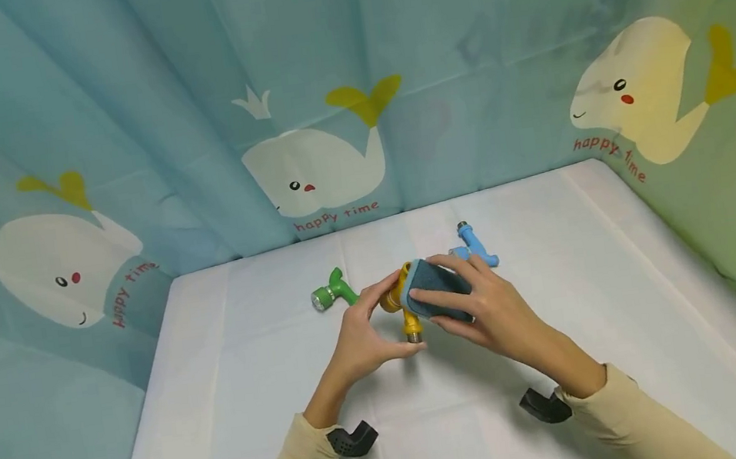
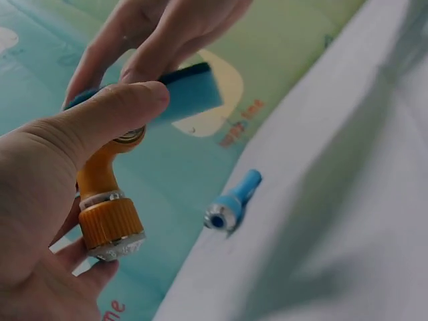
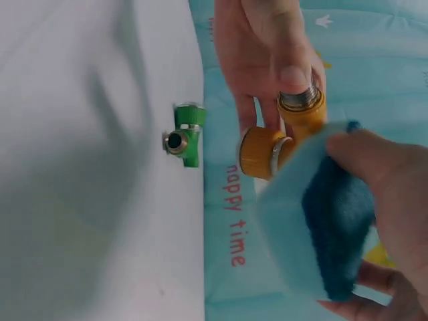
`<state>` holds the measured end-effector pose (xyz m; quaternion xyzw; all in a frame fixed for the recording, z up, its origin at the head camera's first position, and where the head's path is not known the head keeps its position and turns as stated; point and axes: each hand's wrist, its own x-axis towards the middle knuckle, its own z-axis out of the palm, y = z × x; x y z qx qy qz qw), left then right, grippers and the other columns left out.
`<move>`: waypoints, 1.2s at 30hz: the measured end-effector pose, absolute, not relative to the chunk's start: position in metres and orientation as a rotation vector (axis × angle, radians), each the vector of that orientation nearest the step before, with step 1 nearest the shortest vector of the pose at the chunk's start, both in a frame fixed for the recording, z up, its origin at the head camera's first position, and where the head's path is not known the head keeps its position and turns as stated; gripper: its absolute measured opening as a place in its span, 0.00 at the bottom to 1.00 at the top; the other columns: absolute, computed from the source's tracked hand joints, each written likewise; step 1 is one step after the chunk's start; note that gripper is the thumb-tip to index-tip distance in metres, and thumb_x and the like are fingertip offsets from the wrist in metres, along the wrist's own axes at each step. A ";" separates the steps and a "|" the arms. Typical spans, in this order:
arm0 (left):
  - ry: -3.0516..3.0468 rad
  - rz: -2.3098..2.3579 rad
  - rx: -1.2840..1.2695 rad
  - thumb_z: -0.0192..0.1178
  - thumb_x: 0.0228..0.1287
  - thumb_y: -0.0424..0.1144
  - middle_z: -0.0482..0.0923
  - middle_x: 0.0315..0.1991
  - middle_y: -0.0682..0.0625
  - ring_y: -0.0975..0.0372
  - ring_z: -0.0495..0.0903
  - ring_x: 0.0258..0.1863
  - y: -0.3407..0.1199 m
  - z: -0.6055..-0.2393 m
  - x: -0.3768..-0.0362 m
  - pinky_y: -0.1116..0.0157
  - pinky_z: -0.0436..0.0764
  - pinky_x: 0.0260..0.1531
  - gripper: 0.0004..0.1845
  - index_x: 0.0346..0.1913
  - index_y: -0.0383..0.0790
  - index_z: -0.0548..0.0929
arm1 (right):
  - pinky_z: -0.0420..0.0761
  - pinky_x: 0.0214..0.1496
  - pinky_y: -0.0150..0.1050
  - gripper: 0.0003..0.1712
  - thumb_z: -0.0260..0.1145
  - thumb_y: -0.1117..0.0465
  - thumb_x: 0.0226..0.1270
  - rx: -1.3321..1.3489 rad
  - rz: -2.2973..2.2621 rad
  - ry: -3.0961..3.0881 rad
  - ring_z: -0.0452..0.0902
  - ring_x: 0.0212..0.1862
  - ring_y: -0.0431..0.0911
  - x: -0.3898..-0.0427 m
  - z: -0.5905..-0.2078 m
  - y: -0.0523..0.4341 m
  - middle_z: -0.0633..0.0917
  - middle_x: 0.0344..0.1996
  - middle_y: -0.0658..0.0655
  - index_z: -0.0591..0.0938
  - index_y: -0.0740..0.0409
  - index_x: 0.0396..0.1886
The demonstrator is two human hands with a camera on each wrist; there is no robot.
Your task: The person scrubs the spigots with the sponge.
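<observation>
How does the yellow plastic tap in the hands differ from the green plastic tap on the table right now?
The yellow plastic tap is pinched in the left hand above the white table; the green plastic tap lies on the table, untouched. The right hand presses a blue sponge against the yellow tap; nothing touches the green one. They differ in colour. Both have metal threaded ends.
</observation>
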<state>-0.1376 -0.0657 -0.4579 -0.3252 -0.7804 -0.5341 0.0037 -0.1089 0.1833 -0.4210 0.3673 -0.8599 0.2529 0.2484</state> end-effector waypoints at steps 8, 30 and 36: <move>-2.502 -1.633 -0.973 0.86 0.41 0.38 0.73 0.70 0.52 0.53 0.73 0.67 -0.066 -0.461 -0.141 0.51 0.75 0.65 0.56 0.77 0.50 0.68 | 0.85 0.46 0.52 0.29 0.79 0.56 0.60 1.084 0.691 -2.373 0.73 0.55 0.58 -0.103 -0.422 0.184 0.75 0.68 0.61 0.86 0.39 0.62; -2.307 -2.160 -0.929 0.80 0.46 0.23 0.65 0.75 0.43 0.50 0.63 0.74 -0.072 -0.458 -0.144 0.57 0.68 0.71 0.54 0.78 0.39 0.64 | 0.84 0.52 0.52 0.25 0.75 0.54 0.68 1.149 0.847 -2.352 0.71 0.61 0.56 -0.105 -0.426 0.183 0.72 0.71 0.59 0.84 0.37 0.64; -2.313 -2.205 -0.890 0.80 0.49 0.25 0.68 0.72 0.40 0.51 0.66 0.74 -0.074 -0.457 -0.143 0.62 0.66 0.71 0.60 0.82 0.48 0.55 | 0.82 0.51 0.50 0.24 0.76 0.54 0.66 1.058 0.949 -2.323 0.72 0.64 0.58 -0.107 -0.431 0.184 0.73 0.71 0.60 0.85 0.42 0.62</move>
